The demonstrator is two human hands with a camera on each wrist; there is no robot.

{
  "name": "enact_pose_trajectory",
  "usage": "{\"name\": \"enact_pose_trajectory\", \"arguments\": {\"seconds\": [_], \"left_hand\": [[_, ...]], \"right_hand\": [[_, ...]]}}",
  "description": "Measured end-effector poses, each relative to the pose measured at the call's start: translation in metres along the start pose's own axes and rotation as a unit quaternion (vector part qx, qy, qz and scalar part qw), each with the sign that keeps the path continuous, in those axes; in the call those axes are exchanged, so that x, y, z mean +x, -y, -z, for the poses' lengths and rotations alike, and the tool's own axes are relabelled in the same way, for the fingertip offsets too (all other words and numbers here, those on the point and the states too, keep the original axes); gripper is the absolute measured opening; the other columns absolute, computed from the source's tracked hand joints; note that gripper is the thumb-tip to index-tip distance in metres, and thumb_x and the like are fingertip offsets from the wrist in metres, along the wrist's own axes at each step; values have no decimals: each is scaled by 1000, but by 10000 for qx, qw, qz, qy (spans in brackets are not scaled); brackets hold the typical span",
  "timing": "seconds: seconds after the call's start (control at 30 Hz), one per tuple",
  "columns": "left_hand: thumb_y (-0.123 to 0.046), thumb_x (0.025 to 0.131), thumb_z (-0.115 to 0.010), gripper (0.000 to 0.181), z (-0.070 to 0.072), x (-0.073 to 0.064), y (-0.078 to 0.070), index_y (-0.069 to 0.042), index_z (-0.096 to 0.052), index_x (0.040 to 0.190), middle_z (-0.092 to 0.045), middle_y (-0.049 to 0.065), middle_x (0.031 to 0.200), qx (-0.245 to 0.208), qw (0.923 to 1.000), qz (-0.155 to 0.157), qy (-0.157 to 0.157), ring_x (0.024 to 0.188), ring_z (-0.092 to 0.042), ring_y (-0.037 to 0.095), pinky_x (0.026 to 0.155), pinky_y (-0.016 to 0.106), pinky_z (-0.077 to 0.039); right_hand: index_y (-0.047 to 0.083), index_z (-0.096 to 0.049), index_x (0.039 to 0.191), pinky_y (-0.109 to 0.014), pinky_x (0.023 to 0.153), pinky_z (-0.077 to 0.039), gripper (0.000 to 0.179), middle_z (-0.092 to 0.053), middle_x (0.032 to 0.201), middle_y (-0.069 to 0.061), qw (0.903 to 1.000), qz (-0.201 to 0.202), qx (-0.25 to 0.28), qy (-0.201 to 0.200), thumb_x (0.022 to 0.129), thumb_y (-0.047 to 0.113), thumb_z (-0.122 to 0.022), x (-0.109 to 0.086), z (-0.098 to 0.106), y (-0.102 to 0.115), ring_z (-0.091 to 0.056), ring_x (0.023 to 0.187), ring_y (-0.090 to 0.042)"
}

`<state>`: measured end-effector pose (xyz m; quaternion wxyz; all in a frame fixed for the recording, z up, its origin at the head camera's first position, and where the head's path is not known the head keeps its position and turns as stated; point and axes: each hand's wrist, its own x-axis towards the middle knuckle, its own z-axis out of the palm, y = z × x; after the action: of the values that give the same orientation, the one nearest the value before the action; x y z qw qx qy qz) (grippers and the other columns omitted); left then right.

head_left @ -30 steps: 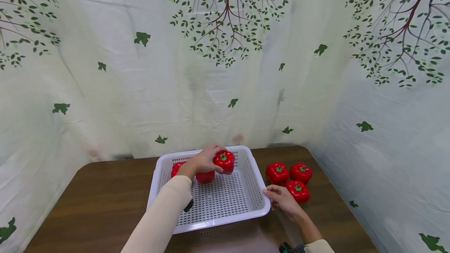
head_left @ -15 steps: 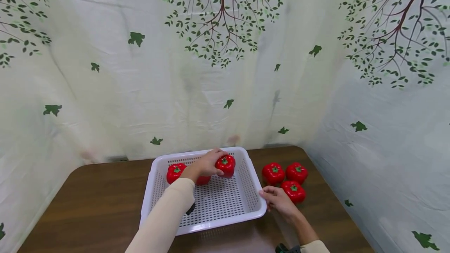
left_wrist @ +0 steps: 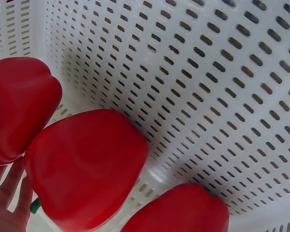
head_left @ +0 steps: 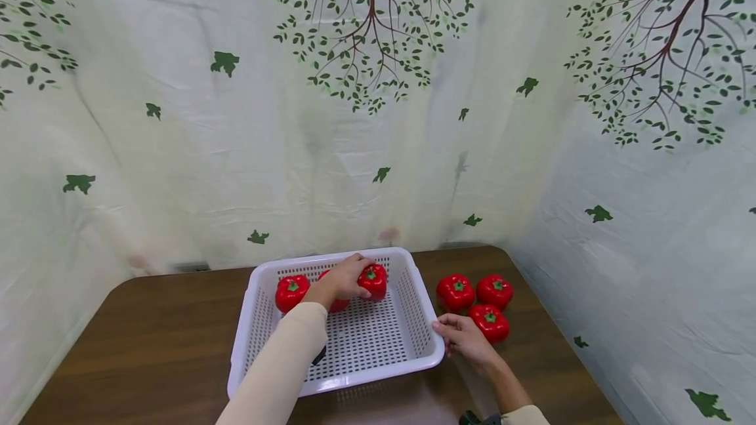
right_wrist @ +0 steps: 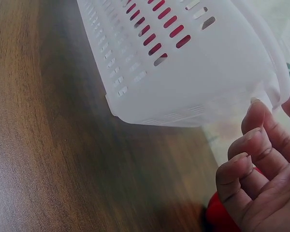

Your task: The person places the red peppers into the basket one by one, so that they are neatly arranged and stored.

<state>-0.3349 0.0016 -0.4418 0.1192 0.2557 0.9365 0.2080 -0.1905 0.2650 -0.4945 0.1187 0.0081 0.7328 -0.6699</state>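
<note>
My left hand (head_left: 344, 277) grips a red bell pepper (head_left: 373, 282) low inside the white perforated basket (head_left: 348, 382). In the left wrist view, the gripped bell pepper (left_wrist: 21, 106) sits at the left, beside a second bell pepper (left_wrist: 87, 166) that the fingers (left_wrist: 9, 186) lie against. A third bell pepper (head_left: 292, 292) stands at the basket's left end. The hand and forearm partly cover the middle pepper. At the basket's right front corner, my right hand (head_left: 466, 340) pinches the rim (right_wrist: 268, 38) between thumb and fingers, seen from below in the right wrist view.
Three more red bell peppers, one of them nearest the right hand (head_left: 489, 323), are grouped on the brown wooden table (head_left: 159, 340) right of the basket. A pale curtain (head_left: 331, 149) printed with trees and leaves hangs behind the table and along both sides.
My left hand has lowered its bell pepper further into the basket. The right hand keeps its hold on the rim. The whole head view has shifted slightly.
</note>
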Motion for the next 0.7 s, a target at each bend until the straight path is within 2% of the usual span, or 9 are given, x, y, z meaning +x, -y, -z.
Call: {"name": "enact_pose_trajectory", "arguments": {"seconds": [0.17, 0.4, 0.7], "left_hand": [[-23, 74, -83, 73, -5, 2, 5, -17, -49, 139, -50, 9, 133, 230, 9997, 6, -85, 124, -44, 30, 98, 52, -44], [-25, 73, -83, 76, -11, 3, 10, -17, -48, 140, -47, 12, 136, 344, 9993, 160, -49, 127, -42, 31, 109, 56, -26], [-27, 71, -84, 76, -12, 3, 10, -18, -50, 138, -48, 11, 132, 447, 9987, 205, -154, 123, -43, 31, 102, 55, -36]], "right_hand": [[-8, -56, 119, -24, 59, -48, 41, -68, 93, -8, 10000, -18, 66, 6, 98, 28, -55, 0, 0, 0, -57, 65, -15], [-8, -56, 118, -24, 58, -47, 41, -68, 91, -7, 10000, -18, 63, -34, 98, 28, -55, 1, -1, -1, -56, 64, -15], [-9, -56, 117, -24, 57, -47, 41, -68, 90, -7, 10000, 17, 36, -41, 98, 27, -56, 0, -2, 0, -56, 64, -14]]}}
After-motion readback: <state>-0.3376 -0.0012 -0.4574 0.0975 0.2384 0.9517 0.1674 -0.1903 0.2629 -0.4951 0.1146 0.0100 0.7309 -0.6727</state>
